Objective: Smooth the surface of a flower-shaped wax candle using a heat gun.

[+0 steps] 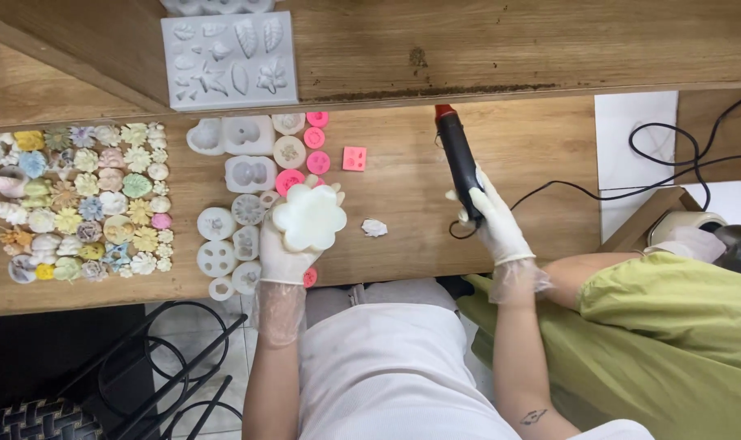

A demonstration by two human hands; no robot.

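Both gloved hands gripping tools over the wooden table (403, 244).

Left hand (285, 248) curls around a white flower-shaped mould (309, 216), held just above the table's near edge; right hand (494, 218) is closed on a black heat gun (460, 155), well apart to the mould's right. Between them lies bare wood, broken only by a small white piece (374, 228). Left of the mould, round moulds (219, 240) crowd close.

Pastel cast flowers (85, 204) lie left of white moulds (228, 236), pink moulds (315, 147) and a leaf mould sheet (228, 59).
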